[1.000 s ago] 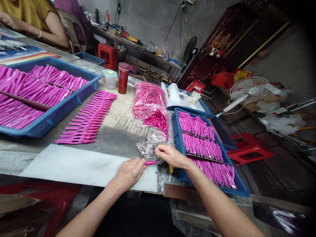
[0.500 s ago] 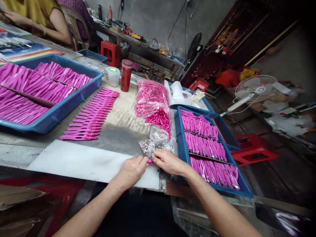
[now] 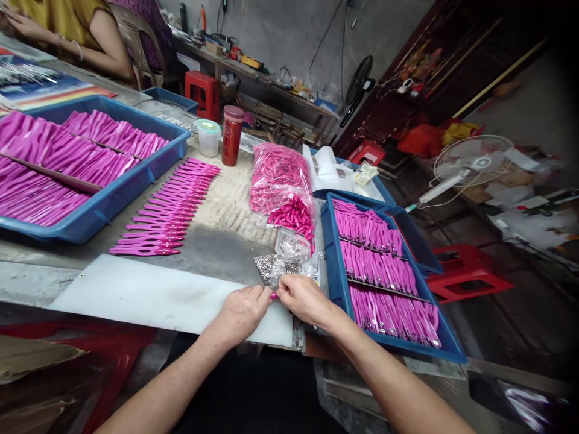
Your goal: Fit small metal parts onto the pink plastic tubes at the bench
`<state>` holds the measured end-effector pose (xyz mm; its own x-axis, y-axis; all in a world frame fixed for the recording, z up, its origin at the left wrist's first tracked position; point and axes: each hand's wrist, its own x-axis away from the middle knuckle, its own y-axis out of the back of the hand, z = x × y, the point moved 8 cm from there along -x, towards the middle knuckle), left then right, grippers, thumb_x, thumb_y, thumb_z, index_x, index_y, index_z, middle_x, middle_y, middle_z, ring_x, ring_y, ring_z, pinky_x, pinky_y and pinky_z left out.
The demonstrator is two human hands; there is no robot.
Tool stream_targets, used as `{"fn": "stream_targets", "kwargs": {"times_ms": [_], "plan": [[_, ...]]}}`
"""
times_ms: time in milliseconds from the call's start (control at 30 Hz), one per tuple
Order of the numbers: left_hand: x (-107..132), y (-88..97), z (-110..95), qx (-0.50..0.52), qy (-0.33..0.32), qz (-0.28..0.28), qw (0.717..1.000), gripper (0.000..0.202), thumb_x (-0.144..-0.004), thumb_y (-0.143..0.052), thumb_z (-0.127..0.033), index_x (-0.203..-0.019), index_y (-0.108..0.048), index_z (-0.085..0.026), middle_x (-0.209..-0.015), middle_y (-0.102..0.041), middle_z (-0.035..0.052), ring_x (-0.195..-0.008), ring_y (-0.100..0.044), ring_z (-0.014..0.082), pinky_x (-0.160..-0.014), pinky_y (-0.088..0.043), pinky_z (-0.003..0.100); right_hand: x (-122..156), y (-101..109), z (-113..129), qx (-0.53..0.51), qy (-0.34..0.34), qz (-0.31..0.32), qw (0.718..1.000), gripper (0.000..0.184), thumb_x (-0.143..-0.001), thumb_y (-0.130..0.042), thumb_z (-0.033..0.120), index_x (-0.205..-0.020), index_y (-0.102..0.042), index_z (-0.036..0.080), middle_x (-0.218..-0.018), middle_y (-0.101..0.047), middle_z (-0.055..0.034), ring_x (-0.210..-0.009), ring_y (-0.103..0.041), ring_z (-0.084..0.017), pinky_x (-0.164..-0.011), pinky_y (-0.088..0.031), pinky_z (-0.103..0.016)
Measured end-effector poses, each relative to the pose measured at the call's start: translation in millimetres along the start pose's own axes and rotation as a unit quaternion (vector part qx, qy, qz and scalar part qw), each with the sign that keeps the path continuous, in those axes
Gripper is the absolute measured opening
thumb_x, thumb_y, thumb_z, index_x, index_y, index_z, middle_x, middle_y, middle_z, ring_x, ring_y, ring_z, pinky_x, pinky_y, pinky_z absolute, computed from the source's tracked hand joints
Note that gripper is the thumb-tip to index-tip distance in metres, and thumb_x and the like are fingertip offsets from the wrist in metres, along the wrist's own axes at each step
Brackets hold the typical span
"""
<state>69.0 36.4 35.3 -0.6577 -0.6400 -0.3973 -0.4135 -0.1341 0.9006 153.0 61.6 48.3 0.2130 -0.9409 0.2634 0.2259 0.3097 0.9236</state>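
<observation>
Over the right end of a white board [image 3: 158, 301], my left hand [image 3: 244, 310] pinches a small glossy pink piece [image 3: 274, 296], mostly covered by the fingers. My right hand [image 3: 305, 301] is closed against the other end of that piece; whatever its fingertips grip is hidden. Just beyond the hands lie clear bags of tiny metal parts [image 3: 289, 265]. Farther back, loose pink pieces [image 3: 292, 216] spill beside a full plastic bag [image 3: 279, 175] of them. Slim pink handles with darker pink tips [image 3: 167, 208] lie side by side in a row to the left.
Blue trays packed with pink handles stand at left [image 3: 108, 208] and right [image 3: 332, 259]. A red tumbler [image 3: 232, 135] and a lidded tub [image 3: 208, 138] are at the back. Another person [image 3: 90, 36] sits far left. A white fan [image 3: 479, 161] stands at right.
My right hand has shifted very slightly left, and less of the pink piece shows between the fingertips. My left hand stays about where it was.
</observation>
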Motion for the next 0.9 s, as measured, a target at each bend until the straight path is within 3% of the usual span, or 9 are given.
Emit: {"fn": "stream_targets", "kwargs": {"times_ms": [167, 300, 500, 900], "plan": [[-0.4, 1.8, 3.3, 0.007, 0.009, -0.018, 1.0, 0.015, -0.085, -0.038, -0.022, -0.078, -0.05, -0.018, -0.059, -0.049, -0.0015, -0.053, -0.05, 0.0116, -0.048, -0.033, 0.024, -2.0, 21.3, -19.3, -0.089, 0.007, -0.024, 0.996, 0.015, -0.077, -0.046, 0.023, -0.068, -0.055, 0.016, -0.062, -0.055, 0.0019, -0.059, -0.047, -0.01, -0.054, -0.031, -0.019], [-0.7, 1.1, 4.6, 0.003, 0.012, -0.017, 1.0, 0.014, -0.085, -0.038, -0.023, -0.08, -0.051, -0.019, -0.059, -0.05, -0.0018, -0.053, -0.051, 0.0116, -0.048, -0.033, 0.023, -9.3, 36.4, -37.1, -0.023, -0.001, -0.06, 0.998, 0.017, -0.078, -0.044, 0.018, -0.071, -0.059, 0.015, -0.069, -0.059, -0.0005, -0.067, -0.052, -0.011, -0.062, -0.034, -0.02], [-1.6, 3.1, 5.3, 0.017, 0.018, -0.017, 1.0, 0.016, -0.086, -0.037, -0.023, -0.08, -0.052, -0.019, -0.06, -0.051, -0.0013, -0.054, -0.051, 0.0115, -0.05, -0.035, 0.023, -23.8, 14.5, -38.2, 0.159, 0.022, 0.003, 0.987, 0.022, -0.081, -0.04, 0.018, -0.08, -0.062, 0.017, -0.083, -0.063, -0.0041, -0.078, -0.056, -0.014, -0.066, -0.036, -0.021], [-1.5, 1.6, 5.1, 0.013, 0.014, -0.013, 1.0, 0.015, -0.085, -0.037, -0.023, -0.081, -0.051, -0.019, -0.06, -0.051, -0.0018, -0.055, -0.052, 0.0121, -0.049, -0.035, 0.023, -30.3, 1.3, -35.1, 0.23, 0.033, 0.045, 0.972, 0.023, -0.08, -0.041, 0.018, -0.08, -0.063, 0.017, -0.086, -0.065, -0.0081, -0.078, -0.059, -0.019, -0.062, -0.038, -0.024]]}}
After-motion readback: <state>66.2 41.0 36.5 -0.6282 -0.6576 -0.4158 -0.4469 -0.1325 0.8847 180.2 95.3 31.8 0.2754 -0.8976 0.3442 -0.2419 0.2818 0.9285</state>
